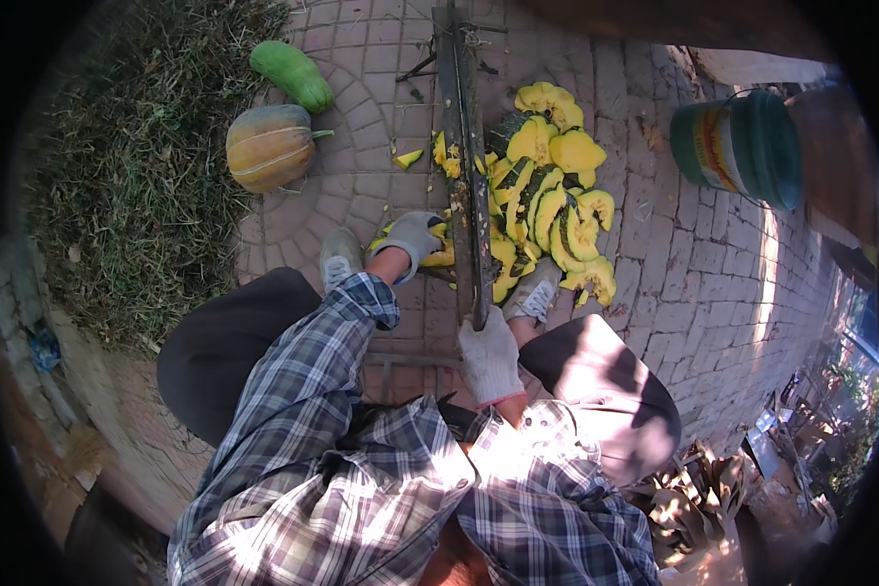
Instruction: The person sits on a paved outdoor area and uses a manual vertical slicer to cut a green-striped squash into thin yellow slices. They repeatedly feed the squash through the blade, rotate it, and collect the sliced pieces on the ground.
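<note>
Running away from me down the middle is a long lever chopper (458, 146) of dark, worn metal, with seeds and pulp stuck to it. My right hand (491, 355), in a pale knit glove, grips its near end. Left of the blade, my left hand (410, 238), in a grey work glove, holds a yellow-fleshed pumpkin piece (439, 254) against the chopper; part of the piece is hidden under the fingers. Cut pumpkin slices (549, 205) with dark green rind lie heaped on the right side. A small pumpkin wedge (408, 159) lies apart on the left.
A whole orange-grey pumpkin (271, 149) and a green oblong gourd (291, 75) sit beside a heap of cut grass (132, 168). A green bucket (747, 150) lies to the right on the brick paving (652, 242). My shoes flank the chopper; dry leaves (696, 505) lie lower right.
</note>
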Demonstrator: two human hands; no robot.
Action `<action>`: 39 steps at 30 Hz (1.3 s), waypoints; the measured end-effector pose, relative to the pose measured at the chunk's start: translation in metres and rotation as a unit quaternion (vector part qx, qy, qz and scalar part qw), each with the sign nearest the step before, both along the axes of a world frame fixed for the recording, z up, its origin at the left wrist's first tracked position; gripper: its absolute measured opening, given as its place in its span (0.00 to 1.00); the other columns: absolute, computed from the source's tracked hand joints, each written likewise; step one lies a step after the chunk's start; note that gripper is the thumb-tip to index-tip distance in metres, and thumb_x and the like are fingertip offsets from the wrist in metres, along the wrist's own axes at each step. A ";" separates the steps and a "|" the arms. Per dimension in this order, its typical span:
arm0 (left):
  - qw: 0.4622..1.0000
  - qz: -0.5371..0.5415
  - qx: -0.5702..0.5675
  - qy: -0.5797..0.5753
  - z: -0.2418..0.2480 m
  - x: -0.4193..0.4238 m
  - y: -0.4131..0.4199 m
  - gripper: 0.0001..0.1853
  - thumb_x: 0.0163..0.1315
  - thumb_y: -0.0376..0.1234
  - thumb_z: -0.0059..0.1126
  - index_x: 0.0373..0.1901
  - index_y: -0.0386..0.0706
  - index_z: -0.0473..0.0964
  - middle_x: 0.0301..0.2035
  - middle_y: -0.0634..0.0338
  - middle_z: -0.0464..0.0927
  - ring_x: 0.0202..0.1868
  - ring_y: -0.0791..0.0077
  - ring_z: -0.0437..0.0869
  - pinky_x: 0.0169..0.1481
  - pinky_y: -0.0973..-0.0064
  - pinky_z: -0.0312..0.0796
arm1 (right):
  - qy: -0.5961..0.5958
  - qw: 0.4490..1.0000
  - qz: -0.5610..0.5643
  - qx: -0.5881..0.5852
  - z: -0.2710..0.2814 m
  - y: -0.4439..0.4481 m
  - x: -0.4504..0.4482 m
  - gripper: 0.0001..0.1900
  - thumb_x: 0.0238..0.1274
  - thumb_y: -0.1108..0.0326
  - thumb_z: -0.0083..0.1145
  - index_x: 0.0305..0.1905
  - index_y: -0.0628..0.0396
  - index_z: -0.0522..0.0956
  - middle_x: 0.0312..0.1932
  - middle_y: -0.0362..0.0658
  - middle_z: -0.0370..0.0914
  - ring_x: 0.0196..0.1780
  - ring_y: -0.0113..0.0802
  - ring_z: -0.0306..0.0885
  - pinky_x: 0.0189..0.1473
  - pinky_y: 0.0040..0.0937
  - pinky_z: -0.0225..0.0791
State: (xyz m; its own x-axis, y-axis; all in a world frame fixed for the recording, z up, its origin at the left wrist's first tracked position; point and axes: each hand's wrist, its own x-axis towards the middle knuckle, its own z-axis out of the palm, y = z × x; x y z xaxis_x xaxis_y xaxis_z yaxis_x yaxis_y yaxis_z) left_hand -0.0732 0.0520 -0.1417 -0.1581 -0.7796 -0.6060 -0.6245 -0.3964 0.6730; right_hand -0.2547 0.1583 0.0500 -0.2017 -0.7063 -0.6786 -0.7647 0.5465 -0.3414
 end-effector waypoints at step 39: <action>0.889 0.412 0.056 0.194 0.089 0.025 -0.022 0.21 0.63 0.35 0.76 0.58 0.45 0.82 0.40 0.57 0.87 0.33 0.66 0.90 0.27 0.63 0.85 | 0.016 0.996 0.030 -0.079 0.009 -0.004 -0.007 0.23 0.68 0.52 0.58 0.51 0.64 0.80 0.41 0.67 0.85 0.51 0.68 0.84 0.53 0.59 0.74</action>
State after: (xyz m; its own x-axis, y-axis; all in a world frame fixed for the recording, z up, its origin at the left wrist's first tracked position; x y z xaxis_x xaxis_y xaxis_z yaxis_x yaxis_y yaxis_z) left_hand -0.0477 0.0302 -0.0530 0.2240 -0.6656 -0.7119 0.1790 -0.6900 0.7014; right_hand -0.2620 0.1539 0.0591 -0.1763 -0.8154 -0.5514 -0.8061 0.4411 -0.3945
